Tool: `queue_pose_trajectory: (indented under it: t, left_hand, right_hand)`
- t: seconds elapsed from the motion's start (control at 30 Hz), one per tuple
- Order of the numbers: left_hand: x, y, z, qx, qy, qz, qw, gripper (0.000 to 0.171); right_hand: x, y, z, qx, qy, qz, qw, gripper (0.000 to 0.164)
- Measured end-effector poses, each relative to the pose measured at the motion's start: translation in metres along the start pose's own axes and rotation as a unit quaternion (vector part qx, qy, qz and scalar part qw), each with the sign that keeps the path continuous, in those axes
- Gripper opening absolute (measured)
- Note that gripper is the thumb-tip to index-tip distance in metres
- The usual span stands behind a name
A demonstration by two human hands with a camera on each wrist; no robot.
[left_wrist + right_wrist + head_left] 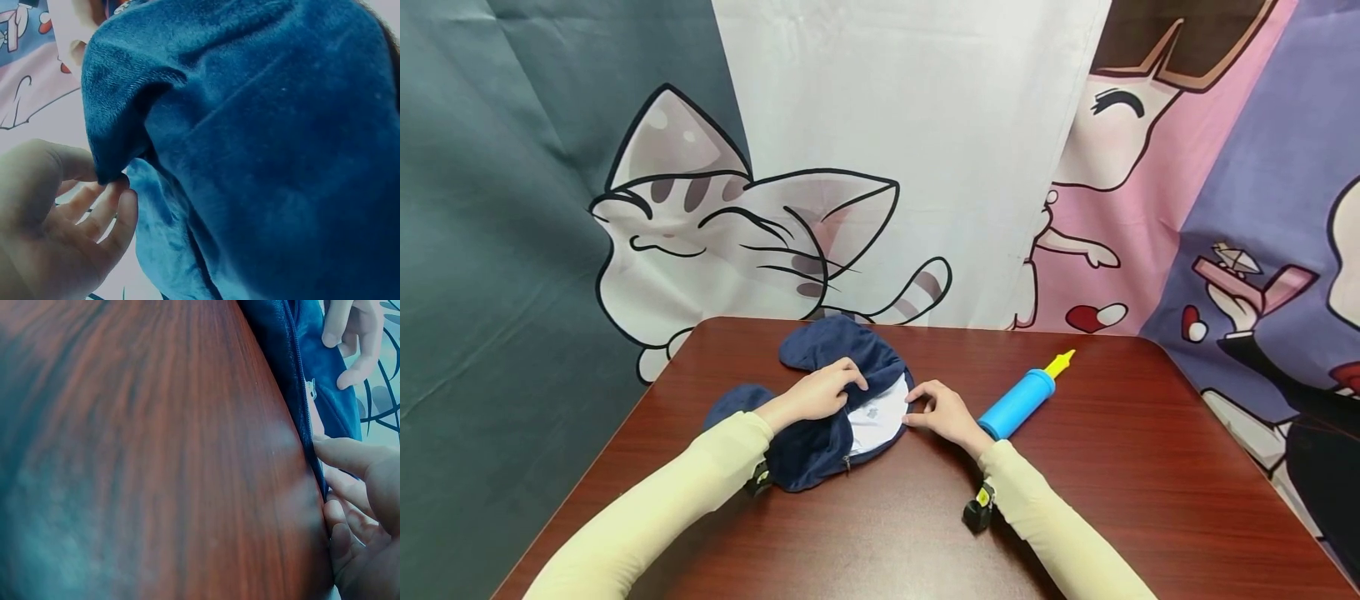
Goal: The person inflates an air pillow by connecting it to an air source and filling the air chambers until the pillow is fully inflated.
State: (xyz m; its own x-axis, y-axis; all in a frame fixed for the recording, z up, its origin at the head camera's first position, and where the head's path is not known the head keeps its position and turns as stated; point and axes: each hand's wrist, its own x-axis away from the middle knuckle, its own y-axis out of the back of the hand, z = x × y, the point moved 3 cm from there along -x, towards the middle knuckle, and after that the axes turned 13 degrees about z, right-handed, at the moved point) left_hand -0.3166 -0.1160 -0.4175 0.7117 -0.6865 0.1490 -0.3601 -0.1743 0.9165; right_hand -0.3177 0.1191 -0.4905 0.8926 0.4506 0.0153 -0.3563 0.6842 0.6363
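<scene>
A navy plush U-shaped neck pillow (pixel 808 458) lies on the table, its zipped edge parted over a white inner layer (pixel 880 417) with small grey print. My left hand (pixel 823 392) pinches a fold of the plush cover and holds it back; the left wrist view shows thumb and fingers (pixel 128 203) meeting at the fabric's corner. At the opening's right end, my right hand (pixel 946 414) pinches the cover's edge between thumb and fingers. A metal zip pull (pixel 310 387) hangs on the near side of the opening, between the two hands.
A blue hand pump (pixel 1018 404) with a yellow nozzle (pixel 1060 364) lies just beyond my right hand. The brown wooden table (pixel 880 533) ends at a cartoon-printed cloth backdrop (pixel 917 125). Black wrist cameras (pixel 977 515) sit under both wrists.
</scene>
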Motion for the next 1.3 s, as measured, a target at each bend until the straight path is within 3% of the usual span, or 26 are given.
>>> queue_pose_trajectory:
  t: [0.4, 0.57, 0.77, 0.93, 0.97, 1.07, 1.13, 1.3]
  left_hand:
    - [0.001, -0.013, 0.01, -0.021, -0.046, -0.056, 0.9972, 0.037]
    - [0.001, -0.019, 0.014, 0.011, -0.023, -0.028, 0.9993, 0.039]
    - [0.002, -0.025, 0.02, 0.064, -0.004, -0.013, 0.9979, 0.028]
    - [0.006, -0.029, 0.021, 0.11, -0.019, -0.018, 0.9936, 0.027]
    - [0.004, -0.034, 0.026, 0.109, -0.035, -0.026, 0.993, 0.028]
    - [0.005, -0.035, 0.025, 0.12, -0.043, -0.038, 0.9912, 0.029]
    - [0.004, -0.036, 0.025, 0.124, -0.034, -0.04, 0.9909, 0.029]
    - [-0.001, -0.037, 0.023, 0.133, 0.026, -0.017, 0.9907, 0.029]
  right_hand:
    - [0.002, 0.0, 0.004, -0.007, 0.012, 0.0, 1.0, 0.031]
    - [0.002, 0.0, 0.005, -0.004, 0.007, -0.001, 1.0, 0.031]
    - [0.001, 0.0, 0.004, -0.002, 0.006, -0.003, 1.0, 0.03]
    - [0.001, 0.0, 0.002, 0.001, 0.006, -0.002, 1.0, 0.03]
    - [0.001, 0.0, 0.002, 0.002, 0.007, -0.002, 1.0, 0.029]
    - [0.002, -0.001, 0.001, 0.005, 0.009, -0.003, 1.0, 0.027]
    - [0.003, -0.001, 0.001, 0.005, 0.01, -0.005, 1.0, 0.027]
    - [0.003, -0.002, 0.005, 0.003, 0.013, -0.009, 1.0, 0.031]
